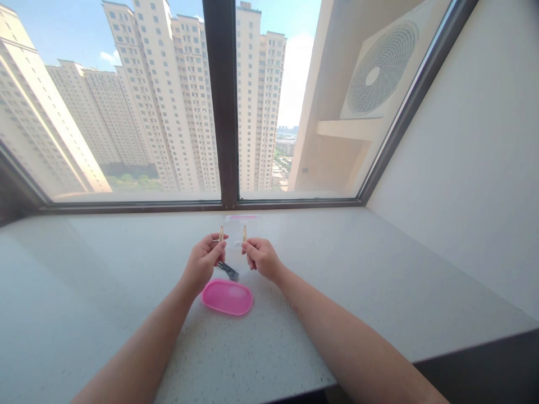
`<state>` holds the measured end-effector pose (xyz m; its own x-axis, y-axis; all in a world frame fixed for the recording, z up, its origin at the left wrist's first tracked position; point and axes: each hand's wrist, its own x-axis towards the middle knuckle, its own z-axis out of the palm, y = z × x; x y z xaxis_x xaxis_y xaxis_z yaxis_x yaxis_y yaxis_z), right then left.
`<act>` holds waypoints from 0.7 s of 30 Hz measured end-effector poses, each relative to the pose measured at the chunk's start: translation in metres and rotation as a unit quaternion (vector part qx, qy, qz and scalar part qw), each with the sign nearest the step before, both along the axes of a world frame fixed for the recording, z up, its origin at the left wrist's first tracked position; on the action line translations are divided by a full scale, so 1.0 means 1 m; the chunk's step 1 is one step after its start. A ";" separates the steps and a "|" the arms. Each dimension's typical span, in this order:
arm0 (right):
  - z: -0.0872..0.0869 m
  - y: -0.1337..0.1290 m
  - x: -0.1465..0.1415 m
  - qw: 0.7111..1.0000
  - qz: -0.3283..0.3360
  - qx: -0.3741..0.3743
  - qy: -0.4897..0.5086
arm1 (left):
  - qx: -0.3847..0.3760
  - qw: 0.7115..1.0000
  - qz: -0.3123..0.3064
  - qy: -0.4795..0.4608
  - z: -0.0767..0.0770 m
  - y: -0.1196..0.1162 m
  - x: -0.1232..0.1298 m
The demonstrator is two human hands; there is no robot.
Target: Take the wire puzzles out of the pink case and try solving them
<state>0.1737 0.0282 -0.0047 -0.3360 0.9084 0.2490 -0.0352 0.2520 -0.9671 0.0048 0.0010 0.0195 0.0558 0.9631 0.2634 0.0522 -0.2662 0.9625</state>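
Observation:
My left hand (pixel 206 259) is closed in a pinch and holds a small gold clip (pixel 221 233) upright between thumb and fingers. A matching gold clip (pixel 245 232) stands upright in the pinch of my right hand (pixel 260 257), a short gap away. Their slim tapered tops show; the lower parts are hidden by my fingers. Just below my left fingers, some dark clip-like pieces (pixel 229 271) lie on the counter, too small to make out exactly. Nearer to me is a shallow pink oval tray (pixel 228 297). Behind the hands lies a clear plastic bag (pixel 234 224) with a pink strip.
The pale speckled counter (pixel 126 269) runs up to a dark window frame (pixel 227 112). A white wall (pixel 458 185) bounds it on the right. Its front edge (pixel 421 359) crosses the lower right. Tall buildings and an outdoor fan unit (pixel 381 62) stand beyond the glass.

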 end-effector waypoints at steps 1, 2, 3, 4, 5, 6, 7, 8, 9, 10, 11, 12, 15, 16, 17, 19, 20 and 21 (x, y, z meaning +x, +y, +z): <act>0.000 0.001 0.001 1.000 -0.003 -0.001 0.003 | 0.002 1.000 0.002 -0.003 0.000 0.001 -0.001; -0.001 0.002 0.001 1.000 -0.004 -0.001 0.007 | 0.004 1.000 0.005 -0.006 0.000 0.001 -0.001; -0.002 0.003 0.002 1.000 -0.005 -0.002 0.011 | 0.006 1.000 0.007 -0.011 0.000 0.002 -0.002; -0.003 0.005 0.003 1.000 -0.006 -0.004 0.014 | 0.008 1.000 0.010 -0.016 0.000 0.002 -0.002; -0.004 0.006 0.005 1.000 -0.007 -0.007 0.018 | 0.009 1.000 0.013 -0.021 0.000 0.002 -0.002; -0.005 0.008 0.006 1.000 -0.009 -0.010 0.020 | 0.011 0.999 0.015 -0.027 0.000 0.003 -0.003; -0.006 0.009 0.007 1.000 -0.011 -0.013 0.022 | 0.011 0.999 0.018 -0.031 0.000 0.003 -0.003; -0.007 0.011 0.008 1.000 -0.013 -0.014 0.022 | 0.012 0.999 0.020 -0.033 0.000 0.003 -0.003; -0.008 0.012 0.009 1.000 -0.015 -0.015 0.022 | 0.013 0.999 0.022 -0.034 0.000 0.003 -0.003; -0.008 0.012 0.010 1.000 -0.015 -0.014 0.021 | 0.014 0.999 0.025 -0.033 0.000 0.004 -0.003; -0.008 0.013 0.011 1.000 -0.014 -0.014 0.021 | 0.015 0.999 0.026 -0.032 0.000 0.004 -0.003; -0.008 0.013 0.011 1.000 -0.013 -0.014 0.022 | 0.016 0.999 0.027 -0.030 0.000 0.004 -0.003; -0.008 0.012 0.009 1.000 -0.007 -0.013 0.028 | 0.019 0.999 0.020 -0.023 0.000 0.004 -0.003; -0.008 0.012 0.009 1.000 -0.005 -0.012 0.028 | 0.021 0.999 0.016 -0.021 -0.001 0.004 -0.003; -0.008 0.012 0.008 1.000 -0.003 -0.011 0.027 | 0.022 0.999 0.012 -0.019 -0.001 0.004 -0.003; -0.008 0.011 0.008 1.000 0.000 -0.010 0.022 | 0.023 1.000 0.008 -0.017 -0.002 0.005 -0.002; -0.008 0.010 0.008 1.000 0.001 -0.008 0.018 | 0.023 1.000 0.008 -0.016 -0.002 0.005 -0.002; -0.007 0.010 0.008 1.000 0.002 -0.007 0.014 | 0.022 1.000 0.008 -0.015 -0.001 0.005 -0.002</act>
